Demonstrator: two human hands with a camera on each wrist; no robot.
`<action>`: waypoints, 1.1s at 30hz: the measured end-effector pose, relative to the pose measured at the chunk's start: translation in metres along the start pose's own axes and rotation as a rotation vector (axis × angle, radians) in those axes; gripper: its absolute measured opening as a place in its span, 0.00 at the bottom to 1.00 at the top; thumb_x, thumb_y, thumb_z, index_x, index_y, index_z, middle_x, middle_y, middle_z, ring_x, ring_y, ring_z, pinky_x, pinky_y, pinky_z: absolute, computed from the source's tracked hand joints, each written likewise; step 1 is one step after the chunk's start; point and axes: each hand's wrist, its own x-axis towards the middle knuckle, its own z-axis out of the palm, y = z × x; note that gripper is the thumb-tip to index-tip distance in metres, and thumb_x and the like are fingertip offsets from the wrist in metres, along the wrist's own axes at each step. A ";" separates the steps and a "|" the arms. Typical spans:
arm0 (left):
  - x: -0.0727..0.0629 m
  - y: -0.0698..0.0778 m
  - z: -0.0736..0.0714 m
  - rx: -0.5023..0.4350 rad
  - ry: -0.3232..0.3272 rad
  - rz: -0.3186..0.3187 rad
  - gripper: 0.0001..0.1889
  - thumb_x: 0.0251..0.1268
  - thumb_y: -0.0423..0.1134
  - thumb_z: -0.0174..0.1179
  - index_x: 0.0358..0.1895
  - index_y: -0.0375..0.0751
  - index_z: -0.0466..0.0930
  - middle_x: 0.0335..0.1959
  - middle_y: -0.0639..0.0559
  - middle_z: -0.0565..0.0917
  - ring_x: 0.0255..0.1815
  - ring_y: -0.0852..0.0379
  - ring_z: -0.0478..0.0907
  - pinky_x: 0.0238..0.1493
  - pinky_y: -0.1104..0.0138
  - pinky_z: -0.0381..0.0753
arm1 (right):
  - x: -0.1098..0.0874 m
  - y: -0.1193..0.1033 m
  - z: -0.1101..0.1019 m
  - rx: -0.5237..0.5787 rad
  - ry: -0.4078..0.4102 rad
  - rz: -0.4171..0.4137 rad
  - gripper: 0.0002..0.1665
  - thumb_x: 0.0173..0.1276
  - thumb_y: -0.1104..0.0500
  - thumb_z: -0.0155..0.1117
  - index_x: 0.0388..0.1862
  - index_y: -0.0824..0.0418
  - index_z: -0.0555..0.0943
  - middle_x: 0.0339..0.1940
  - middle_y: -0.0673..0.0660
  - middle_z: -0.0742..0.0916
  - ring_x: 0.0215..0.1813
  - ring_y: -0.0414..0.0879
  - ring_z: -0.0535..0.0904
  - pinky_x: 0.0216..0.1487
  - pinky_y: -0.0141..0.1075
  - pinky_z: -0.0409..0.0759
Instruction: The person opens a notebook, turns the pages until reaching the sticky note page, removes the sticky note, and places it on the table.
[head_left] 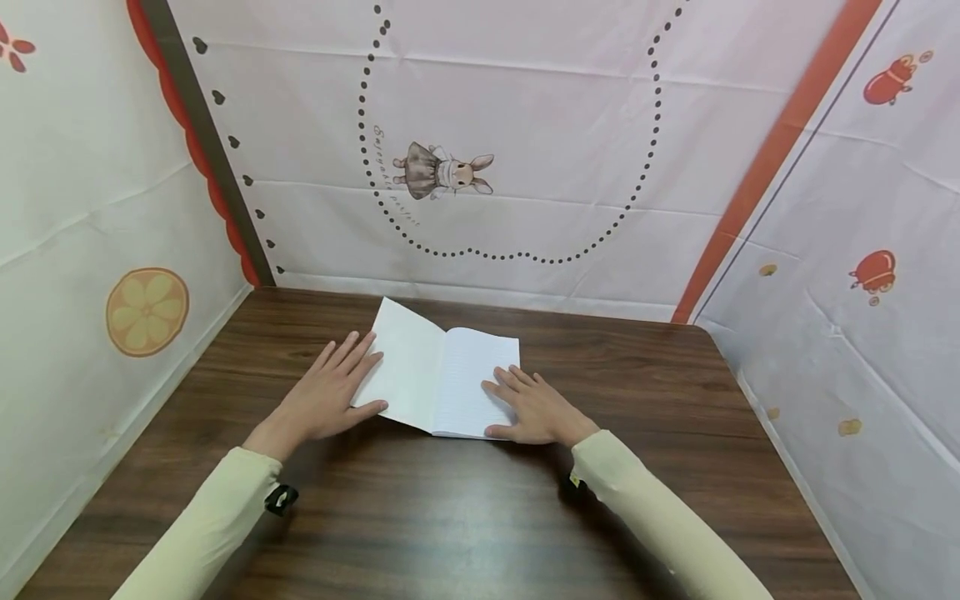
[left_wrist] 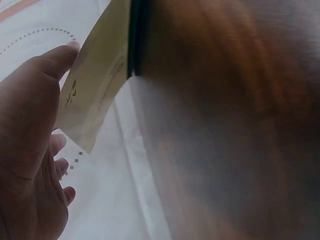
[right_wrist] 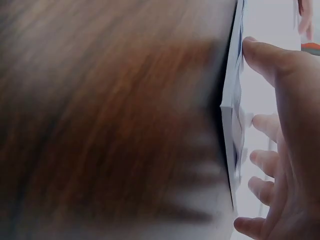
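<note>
An opened notebook (head_left: 465,387) lies on the table, its lined page on the right. On the left its blank white cover (head_left: 405,362) stands tilted up off the wood. My left hand (head_left: 330,396) touches that cover's left edge, fingers spread and fairly straight. In the left wrist view the cover's yellowish outer side (left_wrist: 97,75) carries small dark writing. My right hand (head_left: 536,408) rests on the right part of the lined page with straight, spread fingers. The right wrist view shows the notebook's page edges (right_wrist: 229,120) beside the thumb.
The dark wooden table (head_left: 450,517) extends around the notebook on all sides. White printed cloth (head_left: 525,167) hangs behind it and along both sides. Dark wrist devices (head_left: 281,499) are worn at the sleeves.
</note>
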 end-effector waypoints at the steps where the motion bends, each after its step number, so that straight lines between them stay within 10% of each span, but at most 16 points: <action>1: -0.001 -0.001 0.003 -0.004 -0.002 0.000 0.44 0.70 0.65 0.57 0.78 0.37 0.63 0.83 0.39 0.53 0.83 0.35 0.48 0.78 0.39 0.47 | -0.001 0.001 0.001 0.003 0.000 0.001 0.51 0.71 0.24 0.50 0.84 0.48 0.58 0.85 0.58 0.58 0.84 0.60 0.50 0.77 0.64 0.56; 33: -0.019 -0.012 0.039 -0.199 -0.172 -0.020 0.36 0.74 0.57 0.58 0.78 0.41 0.65 0.77 0.29 0.62 0.78 0.29 0.57 0.73 0.35 0.58 | -0.019 0.013 0.004 0.076 -0.016 0.036 0.50 0.72 0.24 0.49 0.84 0.48 0.57 0.85 0.59 0.56 0.85 0.62 0.46 0.76 0.66 0.55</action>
